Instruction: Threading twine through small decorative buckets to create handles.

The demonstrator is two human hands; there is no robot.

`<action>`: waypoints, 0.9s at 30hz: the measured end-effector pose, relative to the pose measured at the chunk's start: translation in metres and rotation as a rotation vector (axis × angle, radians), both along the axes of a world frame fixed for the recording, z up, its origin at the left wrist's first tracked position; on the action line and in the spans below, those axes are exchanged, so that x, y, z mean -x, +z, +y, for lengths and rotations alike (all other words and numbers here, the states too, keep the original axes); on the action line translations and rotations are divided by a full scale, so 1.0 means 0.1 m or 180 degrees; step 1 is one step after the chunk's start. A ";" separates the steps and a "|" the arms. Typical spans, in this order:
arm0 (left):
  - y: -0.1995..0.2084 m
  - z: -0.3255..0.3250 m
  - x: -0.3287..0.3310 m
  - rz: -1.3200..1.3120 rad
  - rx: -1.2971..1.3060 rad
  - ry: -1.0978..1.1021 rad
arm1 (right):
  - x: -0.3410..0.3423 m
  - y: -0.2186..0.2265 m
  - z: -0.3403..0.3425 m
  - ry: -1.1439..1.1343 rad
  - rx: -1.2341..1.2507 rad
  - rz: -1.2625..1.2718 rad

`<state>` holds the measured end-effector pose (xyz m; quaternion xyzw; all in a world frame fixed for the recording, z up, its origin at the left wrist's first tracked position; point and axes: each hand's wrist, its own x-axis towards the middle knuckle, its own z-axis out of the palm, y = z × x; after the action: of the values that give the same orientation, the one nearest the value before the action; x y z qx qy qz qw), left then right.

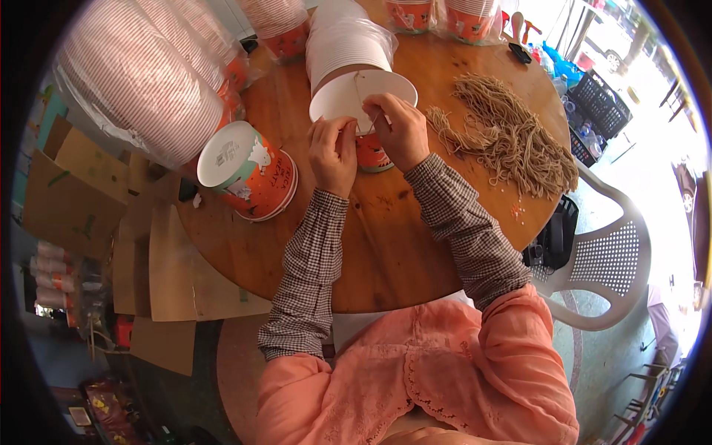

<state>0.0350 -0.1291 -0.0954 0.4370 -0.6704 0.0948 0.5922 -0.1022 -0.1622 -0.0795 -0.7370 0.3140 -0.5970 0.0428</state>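
In the head view, the left hand [334, 150] and right hand [403, 133] were pinched narrow at the bucket [334, 98], top centre; whether either gripped its cord [359, 87] I could not tell. A wrapped stack [348, 48] was just behind it, more stacks [152, 81] crowded the upper left, and strings [515, 141] lay heaped upper right.

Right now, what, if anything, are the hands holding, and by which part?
The right hand seems to pinch a thin cord at the open bucket; which part, and what the left hand holds, cannot be told.
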 end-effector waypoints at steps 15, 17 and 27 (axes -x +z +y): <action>0.08 0.41 0.08 0.0700 -0.0462 -0.0527 | 0.17 0.08 0.52 0.0490 -0.0335 -0.0179; 0.11 0.44 0.13 0.1146 -0.0568 -0.0790 | 0.16 0.03 0.52 0.0369 -0.0288 -0.0091; 0.15 0.47 0.05 0.1953 -0.1129 -0.1492 | 0.16 0.07 0.62 0.0911 -0.0909 -0.0447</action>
<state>0.0300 -0.0825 -0.0800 0.3759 -0.5502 -0.2937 0.6854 -0.1180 -0.1007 -0.0721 -0.7171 0.2838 -0.5842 0.2529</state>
